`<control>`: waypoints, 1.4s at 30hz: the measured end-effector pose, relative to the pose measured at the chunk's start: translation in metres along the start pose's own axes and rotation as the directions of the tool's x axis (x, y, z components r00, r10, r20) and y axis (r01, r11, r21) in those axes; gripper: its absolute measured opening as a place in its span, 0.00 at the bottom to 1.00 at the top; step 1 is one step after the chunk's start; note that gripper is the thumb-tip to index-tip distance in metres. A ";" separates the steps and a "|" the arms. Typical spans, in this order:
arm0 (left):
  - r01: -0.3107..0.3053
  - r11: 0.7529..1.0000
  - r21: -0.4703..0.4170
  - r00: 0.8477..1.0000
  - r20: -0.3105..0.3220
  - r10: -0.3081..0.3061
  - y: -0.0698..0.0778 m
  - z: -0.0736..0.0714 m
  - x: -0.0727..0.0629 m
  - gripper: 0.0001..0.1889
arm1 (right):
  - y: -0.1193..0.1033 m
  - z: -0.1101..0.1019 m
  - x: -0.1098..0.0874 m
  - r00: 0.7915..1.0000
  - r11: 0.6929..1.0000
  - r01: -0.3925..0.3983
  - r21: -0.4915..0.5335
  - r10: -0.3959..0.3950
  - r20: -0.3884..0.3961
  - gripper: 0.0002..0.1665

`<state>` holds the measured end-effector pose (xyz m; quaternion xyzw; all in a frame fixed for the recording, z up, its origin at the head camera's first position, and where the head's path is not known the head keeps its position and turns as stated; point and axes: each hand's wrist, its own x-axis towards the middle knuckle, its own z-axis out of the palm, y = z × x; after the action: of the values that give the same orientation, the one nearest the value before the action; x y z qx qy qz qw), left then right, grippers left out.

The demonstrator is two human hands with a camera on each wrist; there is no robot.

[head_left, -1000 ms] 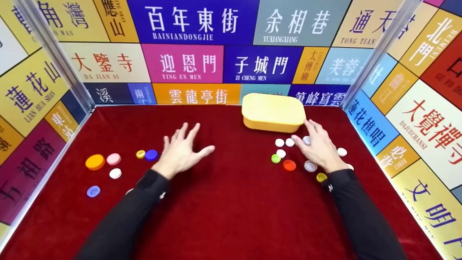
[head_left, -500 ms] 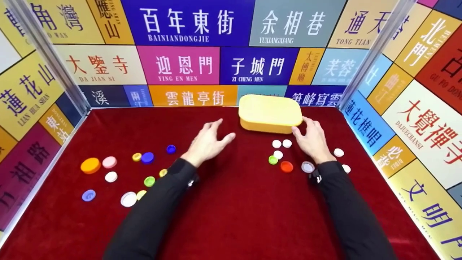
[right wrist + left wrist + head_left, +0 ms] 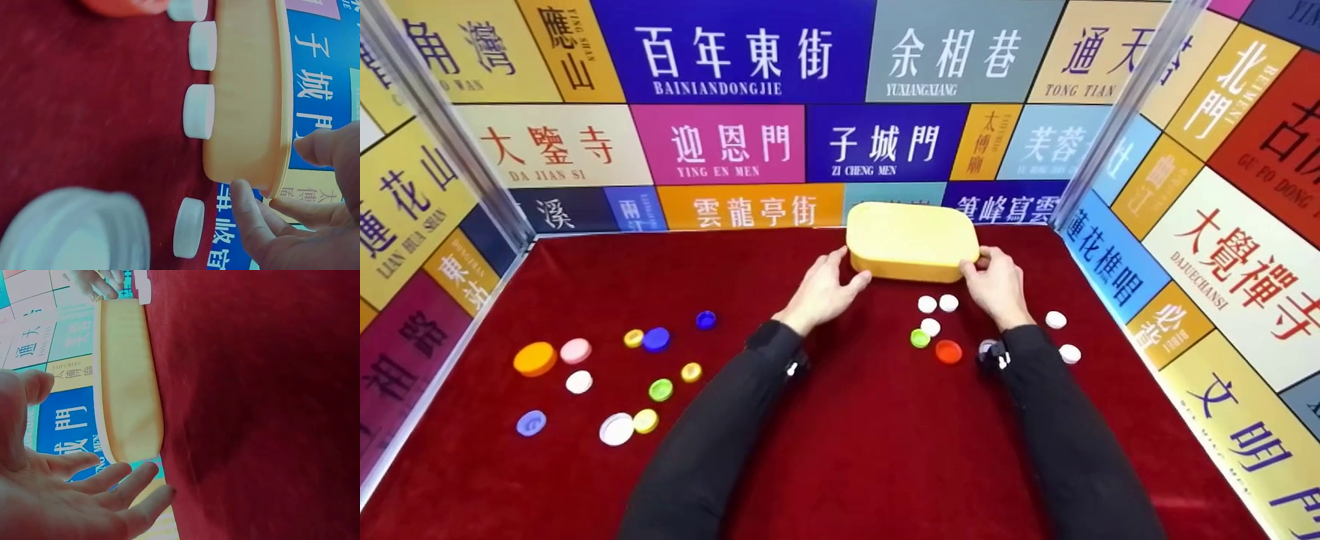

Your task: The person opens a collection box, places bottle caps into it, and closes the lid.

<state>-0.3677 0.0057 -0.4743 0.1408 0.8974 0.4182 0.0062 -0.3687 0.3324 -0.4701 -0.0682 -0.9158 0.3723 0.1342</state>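
Note:
A yellow plastic box (image 3: 911,240) with rounded corners and a paler top stands at the back of the red cloth. At its left end is my left hand (image 3: 825,291), fingers spread, the thumb by the front left corner. In the left wrist view, the relaxed fingers (image 3: 147,471) reach toward the box's near end. My right hand (image 3: 996,283) is at the other end. Its extended fingertips (image 3: 242,188) meet the box's end wall in the right wrist view, with one digit above the rim. Neither hand curls round the box.
White caps (image 3: 928,304), a green cap (image 3: 920,338) and a red cap (image 3: 949,352) lie in front of the box. Two white caps (image 3: 1056,320) sit right of my right hand. Several coloured caps (image 3: 657,340) are scattered at left. Lettered panels (image 3: 727,144) wall the back and sides.
My left hand has moved right from over the cloth beside the left caps to the box's left end. My right hand has stayed near the right end, drawing in close to it.

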 end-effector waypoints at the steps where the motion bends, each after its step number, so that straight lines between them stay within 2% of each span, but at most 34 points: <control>1: -0.002 1.000 -0.006 1.000 0.000 0.002 0.001 0.001 0.002 0.46 | -0.001 0.001 0.001 1.000 1.000 -0.015 0.007 0.015 -0.001 0.35; 6: -0.017 0.999 -0.032 1.000 -0.009 0.017 0.006 0.003 0.009 0.43 | -0.007 0.001 0.004 0.994 0.990 -0.106 0.094 0.107 0.002 0.34; 10: -0.033 0.998 -0.055 0.999 -0.022 0.032 0.008 0.003 0.012 0.41 | -0.011 -0.001 0.005 0.977 0.947 -0.212 0.241 0.207 0.046 0.34; 14: -0.040 0.997 -0.060 0.999 -0.024 0.038 0.007 0.004 0.014 0.40 | -0.012 -0.001 0.007 0.953 0.876 -0.303 0.377 0.285 0.103 0.36; 21: -0.013 0.998 -0.057 1.000 -0.015 0.012 0.007 0.005 0.017 0.40 | -0.012 0.002 0.010 0.920 0.756 -0.389 0.526 0.347 0.182 0.37; 26: -0.015 0.998 -0.062 0.999 -0.034 0.013 0.007 0.005 0.017 0.34 | -0.015 0.003 0.010 0.906 0.637 -0.418 0.648 0.348 0.242 0.38; 29: -0.014 0.997 -0.071 0.999 -0.051 0.010 0.006 0.003 0.017 0.30 | -0.016 0.003 0.010 0.901 0.584 -0.430 0.689 0.332 0.280 0.40; 32: -0.003 0.998 -0.067 0.998 -0.067 -0.002 0.005 0.000 0.017 0.29 | -0.017 0.003 0.009 0.894 0.565 -0.447 0.693 0.317 0.318 0.43; 35: 0.012 0.998 -0.060 0.996 -0.091 -0.017 0.003 -0.003 0.016 0.30 | -0.017 0.004 0.009 0.887 0.559 -0.461 0.689 0.300 0.350 0.45; 38: 0.019 0.999 -0.050 0.992 -0.122 -0.025 0.000 -0.006 0.015 0.31 | -0.018 0.005 0.007 0.885 0.564 -0.465 0.682 0.283 0.369 0.43; 42: 0.027 0.999 -0.027 0.987 -0.156 -0.031 -0.002 -0.012 0.013 0.31 | -0.018 0.006 0.005 0.887 0.589 -0.460 0.664 0.261 0.382 0.41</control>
<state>-0.3825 -0.0006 -0.4664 0.0946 0.8918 0.4387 -0.0564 -0.3754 0.3170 -0.4607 -0.1471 -0.6605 0.7350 -0.0424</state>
